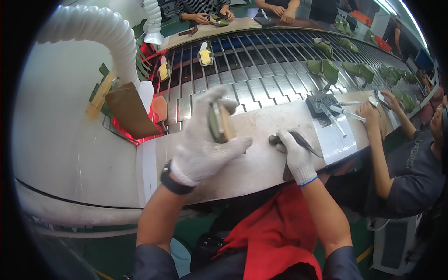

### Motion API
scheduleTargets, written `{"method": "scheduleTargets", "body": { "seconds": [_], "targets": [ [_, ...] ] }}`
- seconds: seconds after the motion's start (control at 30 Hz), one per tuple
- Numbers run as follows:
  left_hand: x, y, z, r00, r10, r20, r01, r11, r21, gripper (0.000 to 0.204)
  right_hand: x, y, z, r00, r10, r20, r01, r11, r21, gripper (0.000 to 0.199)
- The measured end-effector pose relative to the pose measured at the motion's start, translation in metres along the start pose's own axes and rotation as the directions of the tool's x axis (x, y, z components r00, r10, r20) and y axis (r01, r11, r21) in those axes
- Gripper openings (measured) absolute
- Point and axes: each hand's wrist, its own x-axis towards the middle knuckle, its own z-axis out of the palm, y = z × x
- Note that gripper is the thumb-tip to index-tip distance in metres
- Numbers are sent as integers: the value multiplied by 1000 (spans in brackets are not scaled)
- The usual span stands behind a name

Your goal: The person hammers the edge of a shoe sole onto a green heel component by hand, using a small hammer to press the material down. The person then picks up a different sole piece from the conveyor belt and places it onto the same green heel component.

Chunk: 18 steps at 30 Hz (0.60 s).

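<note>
My left hand (pixel 200 144), in a white knit glove, grips a green shoe upper (pixel 214 123) with a tan sole side, held up above the workbench (pixel 224 175). Motion blurs both the hand and the shoe a little. To the right, my gloved right hand (pixel 296 156) is closed around a dark metal hand tool (pixel 305 142), low over the bench. A rounded head shows at the tool's left end and a thin point at its right; its exact kind is unclear.
Beyond the bench runs a slatted metal conveyor (pixel 252 84) carrying green shoe uppers (pixel 323 71) and yellow-and-white pieces. A white duct hose (pixel 105 32) hangs left, above a brown panel (pixel 131 109) and red glow. Syringes (pixel 333 121) lie by a dark block. Co-workers sit right and opposite.
</note>
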Motion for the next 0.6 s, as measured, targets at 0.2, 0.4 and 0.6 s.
{"method": "scheduleTargets", "body": {
  "seconds": [0.2, 0.4, 0.6],
  "targets": [
    [-4, -6, 26, 995, 98, 8, -98, 995, 36, 77, -62, -86, 10, 985, -142, 99, 67, 841, 537, 31],
    [-9, -7, 38, 986, 164, -20, -161, 979, 122, 84, -85, -152, 5, 771, -524, 364, 542, 838, 59, 29],
    [-25, -7, 23, 953, 298, 47, -301, 951, 74, 80, -85, -177, 15, 860, -346, 376, 386, 922, -33, 44]
  ]
}}
